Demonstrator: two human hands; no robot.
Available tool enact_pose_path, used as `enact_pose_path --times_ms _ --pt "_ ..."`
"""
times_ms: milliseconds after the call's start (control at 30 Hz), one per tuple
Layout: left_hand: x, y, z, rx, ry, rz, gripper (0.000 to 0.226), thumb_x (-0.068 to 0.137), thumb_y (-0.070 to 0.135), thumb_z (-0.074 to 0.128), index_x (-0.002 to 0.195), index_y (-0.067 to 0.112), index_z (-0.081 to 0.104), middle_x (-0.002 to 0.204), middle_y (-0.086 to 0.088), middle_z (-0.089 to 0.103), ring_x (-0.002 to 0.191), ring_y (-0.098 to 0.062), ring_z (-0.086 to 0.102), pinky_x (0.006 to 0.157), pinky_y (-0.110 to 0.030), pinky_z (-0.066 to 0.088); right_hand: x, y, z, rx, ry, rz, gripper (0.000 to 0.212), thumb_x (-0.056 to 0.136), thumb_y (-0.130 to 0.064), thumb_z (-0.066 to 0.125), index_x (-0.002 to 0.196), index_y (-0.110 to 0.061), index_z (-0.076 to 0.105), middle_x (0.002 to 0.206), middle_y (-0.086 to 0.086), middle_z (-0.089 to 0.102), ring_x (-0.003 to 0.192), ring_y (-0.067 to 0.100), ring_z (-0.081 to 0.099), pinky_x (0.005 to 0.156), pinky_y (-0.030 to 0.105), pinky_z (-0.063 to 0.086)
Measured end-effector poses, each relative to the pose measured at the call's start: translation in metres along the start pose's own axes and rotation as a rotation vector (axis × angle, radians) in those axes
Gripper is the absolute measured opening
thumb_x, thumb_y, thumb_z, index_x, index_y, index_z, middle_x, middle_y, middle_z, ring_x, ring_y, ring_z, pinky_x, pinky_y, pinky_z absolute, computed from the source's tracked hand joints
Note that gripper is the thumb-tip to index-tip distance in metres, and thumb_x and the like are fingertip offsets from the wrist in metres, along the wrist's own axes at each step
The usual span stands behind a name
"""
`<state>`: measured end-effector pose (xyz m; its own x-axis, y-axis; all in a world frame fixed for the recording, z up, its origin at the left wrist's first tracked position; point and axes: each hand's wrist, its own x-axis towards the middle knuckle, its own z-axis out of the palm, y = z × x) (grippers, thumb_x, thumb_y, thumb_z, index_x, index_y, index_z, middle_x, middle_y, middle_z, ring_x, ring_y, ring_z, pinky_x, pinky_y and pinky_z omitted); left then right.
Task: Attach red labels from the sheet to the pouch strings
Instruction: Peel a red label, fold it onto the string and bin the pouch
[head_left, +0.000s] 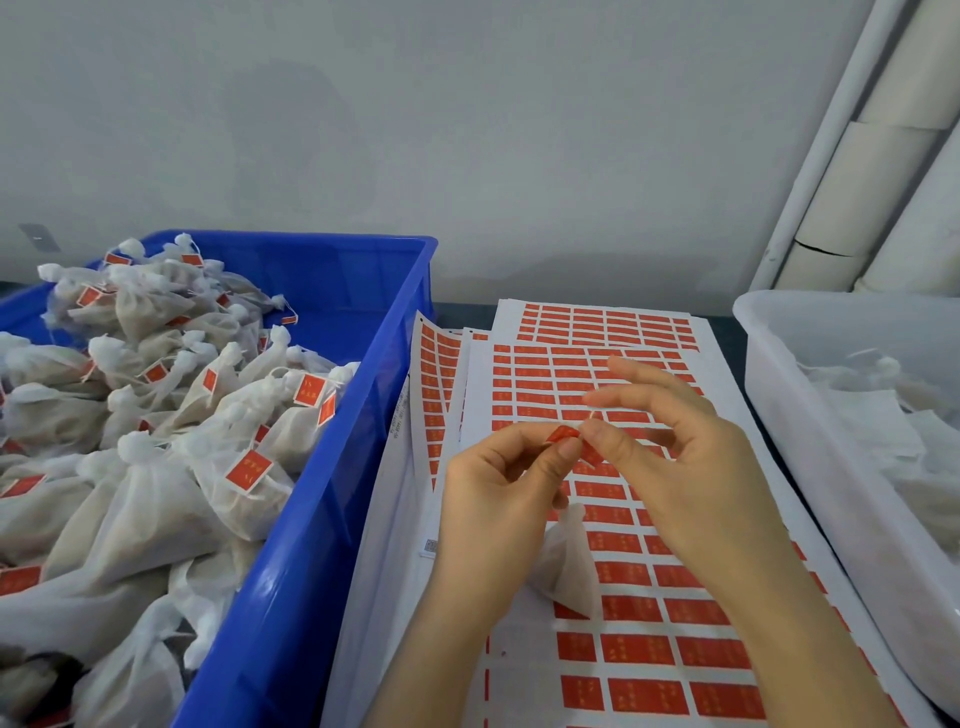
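Head view: nearest the front edge of the worktop (724, 338) lies the top sheet (649, 654), its rows of red labels running away from the viewer, with a few blank spots at its near left. Both forearms reach in over it from the near edge. The left hand (498, 499) and the right hand (691, 467) meet above the middle of the sheet, and between them sits one red label (565, 434). The left thumb and forefinger pinch it from one side and the right thumb and forefinger from the other, while the right hand's remaining fingers fan out straight. A pale mesh pouch (569, 571) hangs below the left palm, resting on the sheet. Its string is too fine to make out, so whether the label touches it cannot be told.

At the left side stands a blue crate (322, 519), heaped with labelled pouches (156, 415), each tied at the neck and bearing a red tag. At the right edge a white tub (779, 415) holds pale, blurred material. More label sheets (602, 318) lie fanned under the top one towards the back edge. Behind rise a grey wall (467, 130) and, at the far right corner, white pipes (883, 156).
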<state>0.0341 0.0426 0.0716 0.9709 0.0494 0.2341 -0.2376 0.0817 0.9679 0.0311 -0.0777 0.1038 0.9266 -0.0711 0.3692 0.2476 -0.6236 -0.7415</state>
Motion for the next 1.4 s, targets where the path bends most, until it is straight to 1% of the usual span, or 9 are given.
enact_pose_path --times_ms 100,333,567,733,833,933,1100,1200,1400 --pt "0.0 0.001 0.001 0.029 -0.007 0.016 0.008 0.069 0.038 0.063 0.075 0.039 0.068 0.076 0.019 0.071 0.074 -0.009 0.067 0.056 -0.013 0.052 0.0 0.002 -0.002 -0.038 -0.032 0.001 0.038 0.066 -0.058 0.047 0.103 -0.059 0.038 0.12 -0.034 0.031 0.117 -0.008 0.027 0.094 0.023 0.029" --pt "0.001 -0.004 0.0 0.097 -0.032 0.013 0.015 0.083 0.025 0.065 0.076 0.038 0.066 0.074 0.021 0.07 0.074 -0.003 0.065 0.058 -0.011 0.051 0.001 0.006 -0.002 -0.115 0.042 -0.065 0.009 0.068 -0.052 0.051 0.075 -0.046 0.052 0.118 -0.026 0.042 0.115 -0.005 0.029 0.096 0.027 0.027" --pt "0.0 -0.002 0.004 0.134 -0.005 0.03 0.013 0.079 0.032 0.065 0.084 0.045 0.064 0.075 0.021 0.07 0.077 -0.001 0.066 0.07 -0.017 0.056 0.001 0.008 0.005 -0.347 0.173 -0.144 0.009 0.078 -0.027 0.067 0.081 -0.019 0.07 0.123 0.0 0.059 0.12 0.025 0.042 0.095 0.035 0.025" --pt "0.005 -0.003 0.006 0.087 0.121 0.046 0.081 0.061 0.041 0.074 0.123 0.057 0.025 0.082 0.016 0.068 0.081 -0.002 0.066 0.061 -0.008 0.05 -0.002 0.004 0.005 -0.26 0.113 -0.022 0.006 0.082 -0.035 0.061 0.077 -0.034 0.057 0.125 -0.012 0.053 0.119 0.012 0.038 0.094 0.028 0.024" --pt "0.002 0.0 0.01 0.28 0.331 0.227 0.061 0.059 0.05 0.072 0.108 0.059 0.036 0.102 0.033 0.05 0.093 0.003 0.058 0.072 -0.002 0.046 -0.002 -0.002 0.001 -0.033 0.069 0.111 0.009 0.071 -0.053 0.048 0.071 -0.044 0.048 0.11 -0.027 0.045 0.107 0.0 0.04 0.086 0.02 0.031" --pt "-0.003 -0.007 0.011 0.493 0.326 0.568 0.024 0.075 0.043 0.062 0.097 0.044 0.053 0.108 0.022 0.054 0.103 0.001 0.053 0.088 -0.003 0.043 -0.002 -0.004 -0.003 0.041 0.081 0.142 0.01 0.075 -0.049 0.054 0.069 -0.045 0.049 0.103 -0.033 0.043 0.101 -0.001 0.044 0.074 0.01 0.032" --pt "-0.007 -0.002 0.013 0.25 0.174 0.417 0.018 0.079 0.039 0.06 0.094 0.047 0.062 0.088 0.039 0.063 0.093 0.01 0.062 0.08 -0.003 0.046 -0.002 -0.005 -0.007 0.082 0.034 0.115 0.015 0.08 -0.039 0.062 0.07 -0.044 0.053 0.098 -0.037 0.043 0.097 -0.001 0.047 0.067 0.008 0.031" --pt "-0.007 -0.003 0.012 0.181 0.192 0.366 0.021 0.074 0.038 0.061 0.092 0.048 0.063 0.09 0.031 0.068 0.085 0.004 0.067 0.076 -0.01 0.052 -0.001 -0.007 -0.008 0.056 0.029 0.09 0.008 0.075 -0.047 0.058 0.069 -0.044 0.054 0.104 -0.033 0.045 0.105 0.0 0.046 0.073 0.01 0.033" --pt "-0.01 -0.001 0.013 0.104 0.197 0.224 0.019 0.068 0.035 0.063 0.082 0.048 0.065 0.078 0.032 0.068 0.08 0.006 0.067 0.07 -0.005 0.05 -0.005 -0.009 -0.004 -0.096 0.137 -0.025 0.01 0.064 -0.056 0.047 0.067 -0.046 0.047 0.113 -0.024 0.042 0.113 0.003 0.037 0.095 0.033 0.034"
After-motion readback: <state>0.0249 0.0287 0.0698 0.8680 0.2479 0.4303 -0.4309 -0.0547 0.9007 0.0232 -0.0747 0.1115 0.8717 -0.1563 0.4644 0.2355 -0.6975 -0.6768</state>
